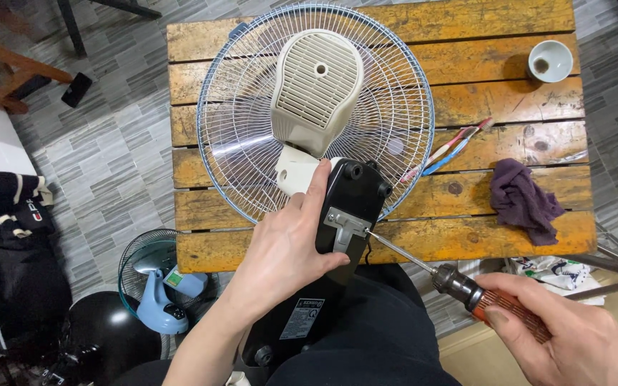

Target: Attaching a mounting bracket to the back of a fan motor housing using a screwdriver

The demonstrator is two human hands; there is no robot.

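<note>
A fan lies face down on the wooden table [509, 28], its wire grille [237, 129] and cream motor housing [317, 89] facing up. Its black base [355, 196] hangs over the table's near edge toward my lap. My left hand [287, 246] grips the black base beside a grey metal bracket [345, 225]. My right hand [570, 336] holds a screwdriver [466, 289] with a dark and orange handle; its tip rests at the bracket's right end.
A white cup [550, 60] stands at the table's far right corner. Several thin pens or tools [448, 150] and a purple rag [523, 200] lie right of the fan. A small blue fan [155, 286] sits on the tiled floor at left, a phone [76, 89] farther back.
</note>
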